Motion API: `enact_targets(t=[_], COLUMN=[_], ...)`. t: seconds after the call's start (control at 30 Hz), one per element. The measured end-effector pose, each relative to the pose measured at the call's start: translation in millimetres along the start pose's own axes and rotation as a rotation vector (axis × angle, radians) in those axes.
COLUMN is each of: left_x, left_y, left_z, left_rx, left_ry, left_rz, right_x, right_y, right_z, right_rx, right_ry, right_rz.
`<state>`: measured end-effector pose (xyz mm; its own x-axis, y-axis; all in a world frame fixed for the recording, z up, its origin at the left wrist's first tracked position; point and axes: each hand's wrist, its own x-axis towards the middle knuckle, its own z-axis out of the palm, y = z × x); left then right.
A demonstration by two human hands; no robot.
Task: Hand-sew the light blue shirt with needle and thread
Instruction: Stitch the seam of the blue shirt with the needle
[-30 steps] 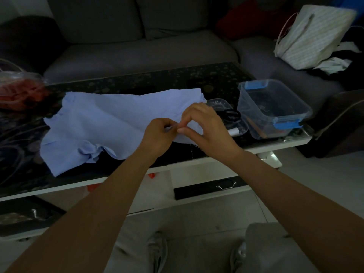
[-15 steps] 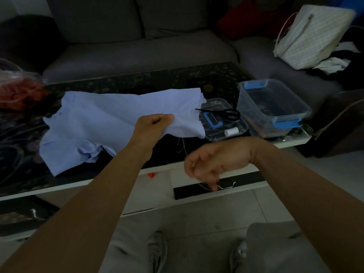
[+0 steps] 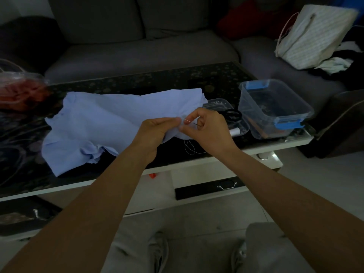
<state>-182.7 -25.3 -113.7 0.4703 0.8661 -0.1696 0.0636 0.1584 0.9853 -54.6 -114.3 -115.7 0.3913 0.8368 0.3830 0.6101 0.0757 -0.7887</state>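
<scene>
The room is dim. A grey sofa [image 3: 137, 48] stands behind a coffee table with a dark patterned glass tabletop [image 3: 149, 79] and white frame [image 3: 216, 156]. The floor [image 3: 307, 174] is pale tile.

The light blue shirt [image 3: 102, 123] lay spread and rumpled across the dark table top, its near right edge lifted and bunched. A thin needle [image 3: 189, 121] pointed left into that raised edge, lying almost level. Pale thread [image 3: 189, 147] hung below the fabric in loose loops over the table's front edge.
</scene>
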Motion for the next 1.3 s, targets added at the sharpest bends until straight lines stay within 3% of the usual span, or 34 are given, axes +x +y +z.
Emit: enact_targets(t=[0.17,0.23,0.3,0.33,0.43,0.5,0.57,0.7,0.8,0.97,1.3], left_x=[0,-1,-1,0,2,1,0,1,0,-2,-3], left_y=[-3,-2,0,-1,-2,-2,-2,-2,-1,-1,-3], left_z=[2,2,0,-1,-2,-2,-1,0,2,4,4], left_rx=[-0.004,-0.03,-0.06,-0.058,-0.034,-0.041,-0.014,-0.066,-0.053,-0.035,-0.032], left_ry=[0.008,0.012,0.006,0.011,0.042,0.036,0.021,0.023,0.024,0.009,-0.021], left_rz=[0.004,0.013,0.026,0.038,0.07,0.078,0.068,0.059,0.026,0.03,0.063], right_x=[3,3,1,-1,-5,-6,-1,9,9,6,8], right_y=[6,6,-3,-8,-18,-14,-7,0,3,2,7], right_z=[6,3,-6,-12,-26,-31,-37,-39,-25,-9,2], right_rx=[-0.073,-0.024,0.034,0.023,-0.335,-0.51,-0.528,-0.15,-0.004,-0.029,-0.161], right_ry=[0.047,-0.044,-0.327,-0.562,-1.292,-1.445,-1.295,-0.533,-0.179,-0.033,0.039], right_rz=[0.0,-0.033,-0.064,-0.05,0.117,0.195,0.175,0.111,0.026,-0.06,-0.066])
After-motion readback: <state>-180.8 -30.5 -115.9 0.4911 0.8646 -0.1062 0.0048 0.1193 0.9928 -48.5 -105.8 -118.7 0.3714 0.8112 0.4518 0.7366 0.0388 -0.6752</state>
